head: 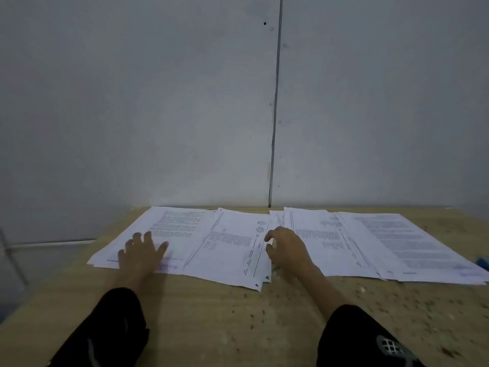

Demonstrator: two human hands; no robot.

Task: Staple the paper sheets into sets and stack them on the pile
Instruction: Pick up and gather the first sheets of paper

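Observation:
Several piles of printed white sheets lie side by side along the far part of a wooden table (217, 313). My left hand (141, 254) rests flat, fingers spread, on the leftmost pile (174, 226). My right hand (287, 249) hovers with curled fingers at the right edge of the second pile (232, 247), touching its top sheet; I cannot tell if it pinches the paper. Two more piles (320, 242) (412, 245) lie to the right. No stapler is in view.
A grey wall with a vertical seam (275, 115) stands right behind the table. A small blue object (483, 262) peeks in at the right edge. The near tabletop is speckled with dark spots. The table's left edge runs diagonally at the lower left.

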